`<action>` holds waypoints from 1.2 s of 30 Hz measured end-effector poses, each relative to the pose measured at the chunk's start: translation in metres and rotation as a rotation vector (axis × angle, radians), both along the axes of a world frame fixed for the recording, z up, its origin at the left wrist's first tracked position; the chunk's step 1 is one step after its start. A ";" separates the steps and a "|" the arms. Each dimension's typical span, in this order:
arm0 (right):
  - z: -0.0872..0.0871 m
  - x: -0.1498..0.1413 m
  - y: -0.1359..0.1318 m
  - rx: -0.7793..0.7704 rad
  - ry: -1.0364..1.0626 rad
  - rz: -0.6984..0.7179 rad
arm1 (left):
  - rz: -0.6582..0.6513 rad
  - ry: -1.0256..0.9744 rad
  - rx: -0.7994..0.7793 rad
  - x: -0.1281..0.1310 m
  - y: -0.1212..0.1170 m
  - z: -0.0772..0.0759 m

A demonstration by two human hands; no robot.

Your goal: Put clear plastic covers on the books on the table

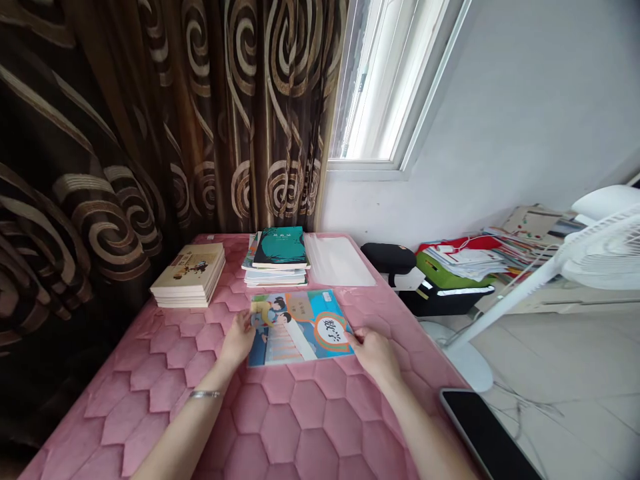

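On the pink quilted mat (295,420), your left hand (237,340) and right hand (375,353) grip the maths textbook (300,327) by opposite edges; shoving it could topple the stacked books (275,263).

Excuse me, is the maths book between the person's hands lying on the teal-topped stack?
No, the maths book lies flat on the pink quilted mat, in front of the stack.

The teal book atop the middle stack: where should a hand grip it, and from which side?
Probably its near edge, from the front: the teal book lies flat atop the stack, so that edge stands free for thumb above, fingers below.
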State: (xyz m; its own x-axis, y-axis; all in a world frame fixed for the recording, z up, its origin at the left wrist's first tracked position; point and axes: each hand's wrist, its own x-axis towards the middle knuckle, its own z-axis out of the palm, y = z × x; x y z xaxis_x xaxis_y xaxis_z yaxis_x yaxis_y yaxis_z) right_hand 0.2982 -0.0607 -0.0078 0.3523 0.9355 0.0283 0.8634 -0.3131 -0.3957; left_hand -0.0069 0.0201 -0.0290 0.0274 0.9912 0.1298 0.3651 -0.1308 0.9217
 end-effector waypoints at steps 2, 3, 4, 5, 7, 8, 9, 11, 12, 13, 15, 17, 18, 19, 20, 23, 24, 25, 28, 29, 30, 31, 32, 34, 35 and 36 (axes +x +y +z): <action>-0.004 -0.001 0.001 0.028 0.013 0.007 | -0.010 -0.005 -0.009 0.005 0.018 -0.003; -0.006 -0.001 0.002 0.036 0.022 0.007 | -0.011 -0.004 -0.013 0.006 0.024 -0.004; -0.008 -0.001 0.003 0.043 0.032 0.007 | -0.009 -0.001 -0.015 0.007 0.030 -0.005; -0.009 -0.001 0.005 0.047 0.043 0.007 | -0.004 0.005 -0.016 0.007 0.033 -0.006; -0.010 0.000 0.007 0.055 0.059 0.013 | 0.008 0.023 -0.012 0.006 0.036 -0.008; -0.011 0.000 0.009 0.060 0.062 0.016 | 0.011 0.035 -0.008 0.005 0.036 -0.008; -0.011 0.001 0.010 0.062 0.060 0.019 | 0.012 0.048 -0.003 0.004 0.034 -0.008; -0.011 0.001 0.012 0.059 0.048 0.018 | 0.008 0.076 0.010 0.001 0.028 -0.008; -0.011 0.001 0.013 0.055 0.040 0.014 | 0.004 0.091 0.016 0.000 0.024 -0.007; -0.011 0.002 0.013 0.049 0.033 0.011 | 0.000 0.105 0.021 -0.002 0.020 -0.007; -0.011 0.001 0.014 0.042 0.024 0.007 | -0.008 0.130 0.028 -0.006 0.011 -0.005; -0.011 0.000 0.016 0.044 0.021 0.008 | -0.013 0.147 0.030 -0.010 0.002 -0.004; -0.011 -0.001 0.016 0.049 0.020 0.011 | -0.016 0.152 0.031 -0.012 -0.003 -0.003; -0.011 -0.001 0.017 0.054 0.020 0.016 | -0.020 0.157 0.037 -0.015 -0.007 -0.003; -0.011 -0.002 0.017 0.060 0.020 0.022 | -0.023 0.162 0.048 -0.016 -0.011 -0.003; -0.011 -0.002 0.017 0.070 0.030 0.036 | -0.015 0.188 0.097 -0.020 -0.020 -0.002; -0.012 -0.001 0.017 0.079 0.042 0.041 | -0.008 0.193 0.108 -0.020 -0.021 -0.002; -0.012 0.001 0.016 0.093 0.060 0.049 | 0.000 0.194 0.112 -0.021 -0.022 -0.002; -0.014 0.006 0.014 0.157 0.159 0.080 | 0.022 0.175 0.105 -0.023 -0.020 -0.002; -0.016 0.008 0.013 0.180 0.200 0.088 | 0.028 0.164 0.098 -0.024 -0.019 -0.003; -0.017 0.010 0.013 0.202 0.239 0.093 | 0.032 0.152 0.090 -0.025 -0.018 -0.003; -0.019 0.012 0.013 0.220 0.275 0.096 | 0.035 0.141 0.080 -0.026 -0.017 -0.004; -0.020 0.013 0.013 0.235 0.308 0.098 | 0.036 0.132 0.071 -0.026 -0.016 -0.004; -0.023 0.015 0.013 0.253 0.372 0.106 | 0.041 0.128 0.066 -0.027 -0.016 -0.006; -0.023 0.016 0.013 0.256 0.399 0.113 | 0.045 0.132 0.068 -0.027 -0.015 -0.006; -0.023 0.017 0.013 0.254 0.409 0.121 | 0.049 0.135 0.071 -0.027 -0.014 -0.007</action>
State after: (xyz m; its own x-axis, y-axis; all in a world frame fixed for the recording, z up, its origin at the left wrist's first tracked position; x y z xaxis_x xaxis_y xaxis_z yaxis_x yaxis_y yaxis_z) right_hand 0.3156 -0.0474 -0.0307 0.2714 0.9518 0.1427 0.6460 -0.0703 -0.7601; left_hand -0.0335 0.0056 -0.0364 0.0010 0.9803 0.1977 0.4929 -0.1725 0.8528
